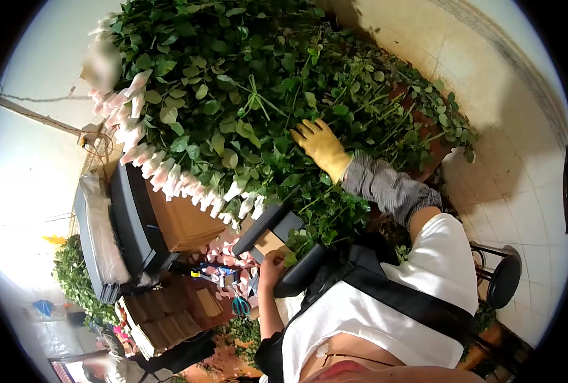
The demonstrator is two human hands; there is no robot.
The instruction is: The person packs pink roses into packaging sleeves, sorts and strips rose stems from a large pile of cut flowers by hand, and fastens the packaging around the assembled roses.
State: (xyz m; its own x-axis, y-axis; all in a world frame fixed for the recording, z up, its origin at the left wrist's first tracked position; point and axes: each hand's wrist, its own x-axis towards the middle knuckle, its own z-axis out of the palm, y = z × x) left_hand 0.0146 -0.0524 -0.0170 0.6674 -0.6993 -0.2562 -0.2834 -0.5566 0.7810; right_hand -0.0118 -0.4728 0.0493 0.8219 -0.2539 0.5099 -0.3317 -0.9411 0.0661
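The right hand (323, 150), gloved, fingers extended, rests nearest the leafy stems (245, 96), upper centre, running roughly left-right; the left hand (271, 269) meets the cardboard (270, 243), lower centre, grip indeterminable.

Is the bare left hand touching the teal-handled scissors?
Apart. The head view shows a visible gap: the scissors lie lower and further left in the picture than the left hand.

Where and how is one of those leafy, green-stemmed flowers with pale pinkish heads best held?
Probably by the long, thin stem, coming from the right, where the yellow-gloved right hand lies over the leaves; the pale heads line the left side and may crush easily.
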